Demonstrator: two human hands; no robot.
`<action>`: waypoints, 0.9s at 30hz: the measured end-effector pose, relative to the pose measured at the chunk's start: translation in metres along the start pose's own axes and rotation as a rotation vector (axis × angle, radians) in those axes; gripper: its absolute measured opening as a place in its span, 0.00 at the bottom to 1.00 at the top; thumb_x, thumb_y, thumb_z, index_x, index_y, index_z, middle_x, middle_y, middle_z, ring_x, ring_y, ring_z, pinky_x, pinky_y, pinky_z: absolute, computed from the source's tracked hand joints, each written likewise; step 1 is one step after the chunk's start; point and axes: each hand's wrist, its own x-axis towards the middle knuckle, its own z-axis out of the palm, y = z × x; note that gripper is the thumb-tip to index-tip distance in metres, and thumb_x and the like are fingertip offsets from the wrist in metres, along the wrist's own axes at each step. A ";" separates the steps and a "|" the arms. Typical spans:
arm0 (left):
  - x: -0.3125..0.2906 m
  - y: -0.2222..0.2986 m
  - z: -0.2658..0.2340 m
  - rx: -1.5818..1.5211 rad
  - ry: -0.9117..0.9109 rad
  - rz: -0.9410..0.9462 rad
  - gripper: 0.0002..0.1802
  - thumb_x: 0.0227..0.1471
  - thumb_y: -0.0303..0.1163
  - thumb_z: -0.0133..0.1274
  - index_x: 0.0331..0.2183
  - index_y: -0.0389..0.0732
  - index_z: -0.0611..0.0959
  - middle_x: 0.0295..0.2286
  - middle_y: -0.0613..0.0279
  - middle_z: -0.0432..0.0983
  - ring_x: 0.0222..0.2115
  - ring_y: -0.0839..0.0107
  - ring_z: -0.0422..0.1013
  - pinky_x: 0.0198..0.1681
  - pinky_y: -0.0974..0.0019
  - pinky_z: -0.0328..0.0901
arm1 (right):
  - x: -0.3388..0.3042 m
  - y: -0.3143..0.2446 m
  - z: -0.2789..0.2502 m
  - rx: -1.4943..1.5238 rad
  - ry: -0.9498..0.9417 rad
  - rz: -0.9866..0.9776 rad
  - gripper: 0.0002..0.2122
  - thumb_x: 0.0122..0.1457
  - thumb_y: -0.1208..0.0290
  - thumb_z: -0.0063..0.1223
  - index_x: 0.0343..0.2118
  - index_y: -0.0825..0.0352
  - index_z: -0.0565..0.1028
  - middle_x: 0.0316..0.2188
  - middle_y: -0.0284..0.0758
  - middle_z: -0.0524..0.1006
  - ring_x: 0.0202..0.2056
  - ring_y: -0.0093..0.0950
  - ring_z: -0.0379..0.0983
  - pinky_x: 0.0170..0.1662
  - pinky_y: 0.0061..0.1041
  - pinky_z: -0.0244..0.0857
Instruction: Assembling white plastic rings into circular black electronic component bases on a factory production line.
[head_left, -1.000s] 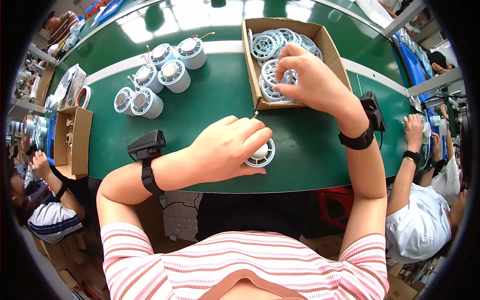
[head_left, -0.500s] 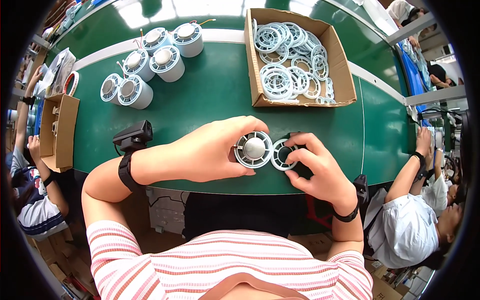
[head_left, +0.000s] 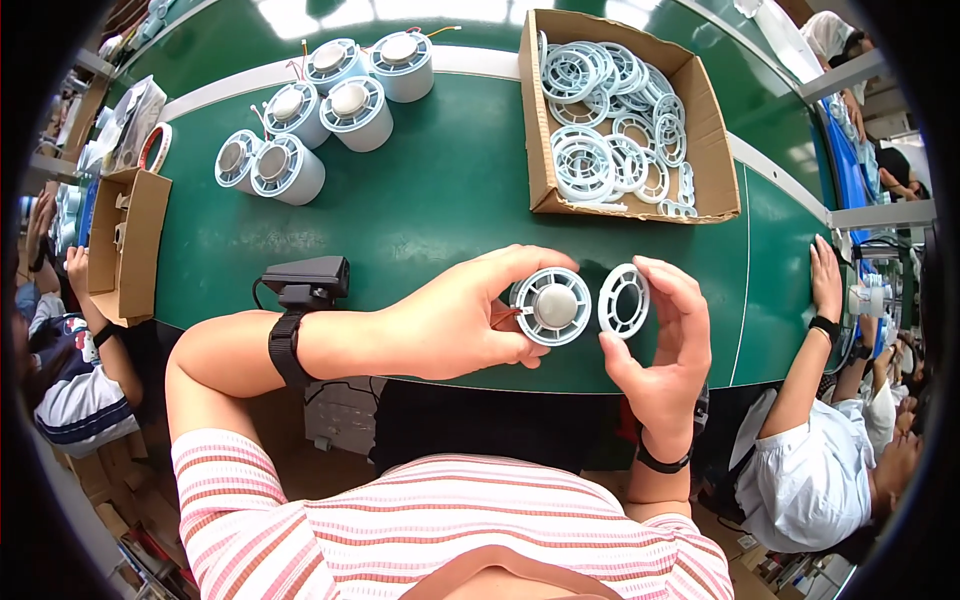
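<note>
My left hand [head_left: 455, 312] is closed around a round light-blue housing with a silver motor [head_left: 556, 306] in its slotted top; a bit of reddish wire shows by the fingers. Between thumb and fingertips of my right hand [head_left: 668, 325] is a light-blue slotted plastic ring [head_left: 623, 301], tilted up on edge. A small gap separates ring and housing. Beyond them, a cardboard box [head_left: 632, 212] holds a pile of similar rings [head_left: 585, 165]. At the far left stand several housings [head_left: 358, 118] of the same kind, some with thin wires sticking out.
On the left is a smaller cardboard box [head_left: 163, 232] next to a roll of tape [head_left: 156, 147]. All this rests on the green tabletop [head_left: 430, 190]. Co-workers sit close on both sides; a forearm [head_left: 806, 357] of the right one reaches onto the table.
My right hand has turned the ring from nearly flat to upright and drawn it slightly away from the housing. The housing appears further right; the whole view has shifted a little.
</note>
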 end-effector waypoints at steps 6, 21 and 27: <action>0.003 -0.002 0.000 -0.009 -0.012 0.042 0.39 0.53 0.11 0.55 0.64 0.40 0.65 0.56 0.59 0.67 0.55 0.71 0.71 0.55 0.64 0.75 | 0.013 -0.027 0.016 -0.020 -0.095 -0.091 0.35 0.45 0.82 0.68 0.59 0.70 0.67 0.52 0.44 0.77 0.55 0.38 0.75 0.60 0.34 0.68; 0.005 0.003 -0.015 -0.001 -0.147 0.021 0.37 0.54 0.19 0.62 0.63 0.37 0.68 0.54 0.58 0.70 0.54 0.68 0.72 0.57 0.63 0.73 | 0.020 -0.022 0.008 -0.040 -0.222 -0.051 0.32 0.45 0.78 0.70 0.56 0.68 0.70 0.53 0.39 0.79 0.54 0.35 0.77 0.66 0.41 0.60; 0.007 0.015 -0.023 -0.373 -0.199 -0.271 0.40 0.58 0.22 0.62 0.67 0.38 0.63 0.54 0.56 0.73 0.52 0.69 0.74 0.56 0.63 0.74 | 0.018 -0.019 0.006 -0.097 -0.240 -0.050 0.32 0.45 0.75 0.72 0.56 0.65 0.70 0.53 0.35 0.79 0.52 0.33 0.77 0.67 0.50 0.56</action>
